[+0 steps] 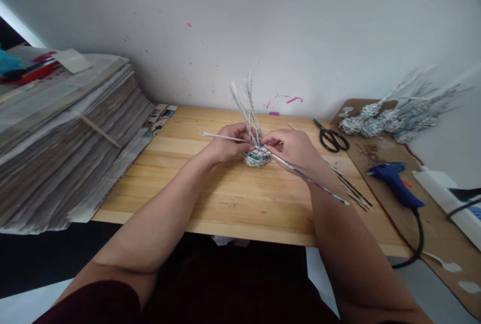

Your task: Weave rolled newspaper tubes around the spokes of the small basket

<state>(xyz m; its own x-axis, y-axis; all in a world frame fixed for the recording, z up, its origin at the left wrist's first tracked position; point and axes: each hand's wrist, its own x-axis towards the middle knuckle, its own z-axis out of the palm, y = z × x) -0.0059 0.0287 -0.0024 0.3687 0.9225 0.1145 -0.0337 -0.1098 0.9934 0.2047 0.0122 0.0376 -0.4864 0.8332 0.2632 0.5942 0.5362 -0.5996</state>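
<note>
A small woven newspaper basket [257,157] rests on the wooden table, with several rolled paper strands standing up from it. My left hand [229,142] is closed around its left side, thumb at the rim. From the right, my right hand [287,146] pinches a long rolled paper strand [310,180] at the basket's edge. This strand slants down to the right, below my right wrist. Another pale paper strand [221,136] sticks out to the left across my left hand. The fingers partly hide the basket's upper part.
Black scissors [331,138] and loose paper strands [353,191] lie right on the table [240,204]. Beyond them are a blue glue gun [396,184], a white power strip [447,204] and several woven paper pieces [376,118]. A tall newspaper stack [82,128] stands left.
</note>
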